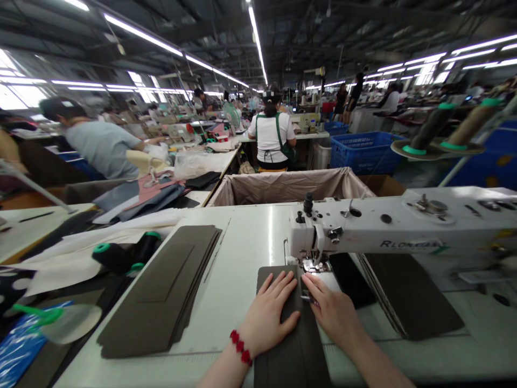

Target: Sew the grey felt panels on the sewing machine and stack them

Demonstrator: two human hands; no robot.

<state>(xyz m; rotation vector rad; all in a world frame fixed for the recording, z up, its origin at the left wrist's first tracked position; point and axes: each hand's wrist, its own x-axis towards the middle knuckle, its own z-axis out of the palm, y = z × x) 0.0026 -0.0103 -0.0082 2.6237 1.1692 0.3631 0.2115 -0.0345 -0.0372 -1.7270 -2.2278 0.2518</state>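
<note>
A long dark olive fabric piece (291, 350) lies on the pale table, its far end beside the needle and presser foot of a white sewing machine (363, 226). My left hand (271, 312) rests flat on it with fingers spread, a red bracelet at the wrist. Close to the presser foot, my right hand (333, 310) bears on the fabric's right edge, fingers together. A small metallic thing (307, 298) shows under its fingers; what it is and how it is held are too small to make out.
Left on the table is a stack of olive pieces (161, 291); another stack (412, 293) lies right, under the machine arm. Black thread cones (111, 257) stand far left. Beyond the table are a cloth-lined bin (286, 186), a blue crate (363, 153) and a seated person (271, 132).
</note>
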